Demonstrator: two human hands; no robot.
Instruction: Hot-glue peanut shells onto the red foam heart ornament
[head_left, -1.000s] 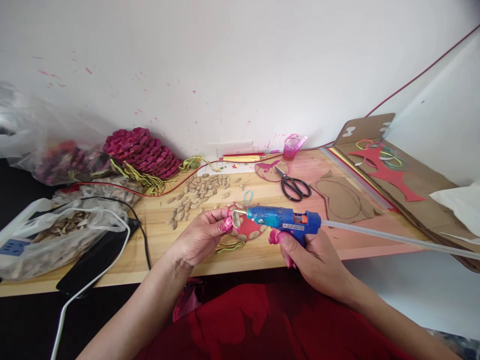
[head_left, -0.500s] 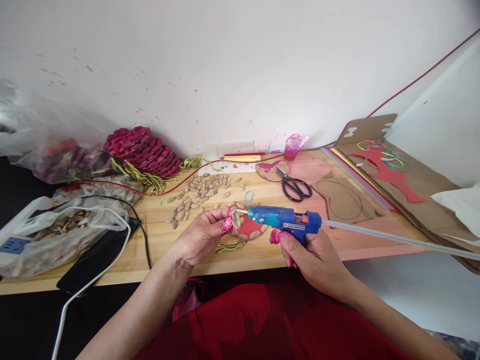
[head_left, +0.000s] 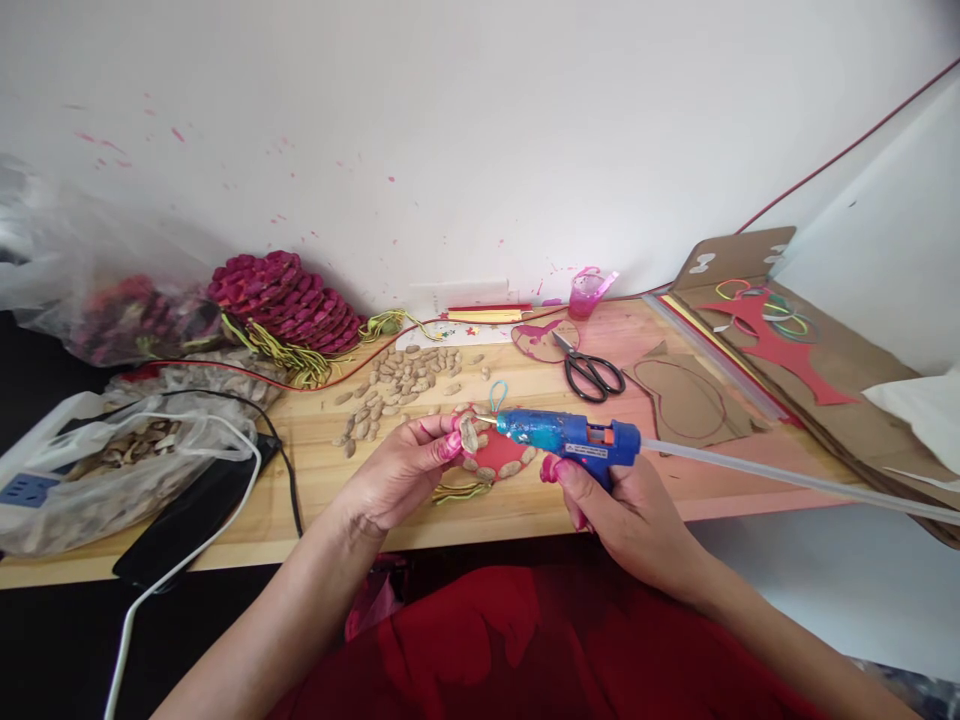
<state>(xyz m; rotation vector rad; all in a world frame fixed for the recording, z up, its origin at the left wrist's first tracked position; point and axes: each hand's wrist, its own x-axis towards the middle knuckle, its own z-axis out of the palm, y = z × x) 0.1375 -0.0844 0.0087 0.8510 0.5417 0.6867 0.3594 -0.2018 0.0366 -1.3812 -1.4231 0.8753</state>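
Between thumb and fingers, my left hand (head_left: 409, 465) pinches a peanut shell (head_left: 469, 434). My right hand (head_left: 611, 500) is wrapped round the handle of a blue hot glue gun (head_left: 559, 435), its metal nozzle pointing left, close to the shell; whether they touch I cannot tell. A long clear glue stick (head_left: 750, 470) runs out of the gun's back. Below the gun lies a red heart-like piece (head_left: 504, 455) with shells along its edge, a blue loop (head_left: 497, 396) at its top and a yellow-green tassel (head_left: 461, 492). The gun and my left hand partly hide it.
Loose peanut shells (head_left: 412, 370) lie behind my left hand. Black-handled scissors (head_left: 592, 378), cut cardboard (head_left: 690, 400) and a pink cup (head_left: 589, 295) are to the right. At left are magenta shell pieces (head_left: 289, 305), a plastic bag (head_left: 75, 510), a power strip (head_left: 37, 480) and cables.
The shell in my left hand has shifted slightly left and up, and the nozzle now shows a small gap from its middle. My right hand still holds the glue gun.
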